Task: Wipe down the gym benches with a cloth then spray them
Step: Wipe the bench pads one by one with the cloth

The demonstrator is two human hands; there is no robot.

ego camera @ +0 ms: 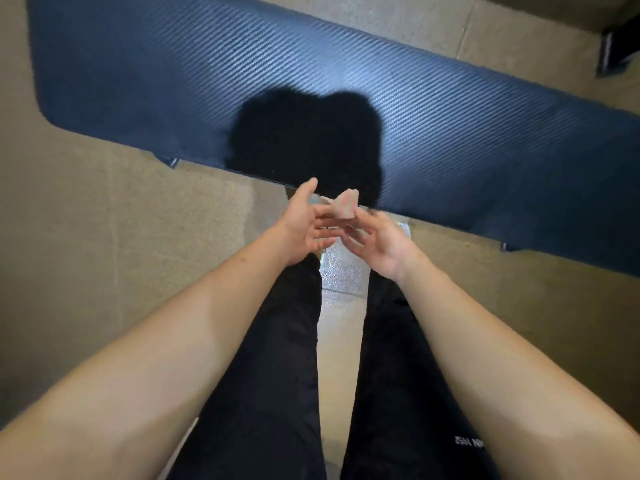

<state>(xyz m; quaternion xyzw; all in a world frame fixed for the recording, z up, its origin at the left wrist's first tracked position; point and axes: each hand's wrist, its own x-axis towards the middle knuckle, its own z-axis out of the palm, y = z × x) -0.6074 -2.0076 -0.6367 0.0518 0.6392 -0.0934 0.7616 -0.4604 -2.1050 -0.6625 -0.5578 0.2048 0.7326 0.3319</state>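
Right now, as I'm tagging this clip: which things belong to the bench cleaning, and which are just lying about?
Job: bench; cloth, at the fingertips of the left hand and right hand. No spray bottle shows.
Just there: floor; dark frame at top right; black trousers.

Tan floor [86, 254], black trousers [270, 375], speckled strip [341, 271]
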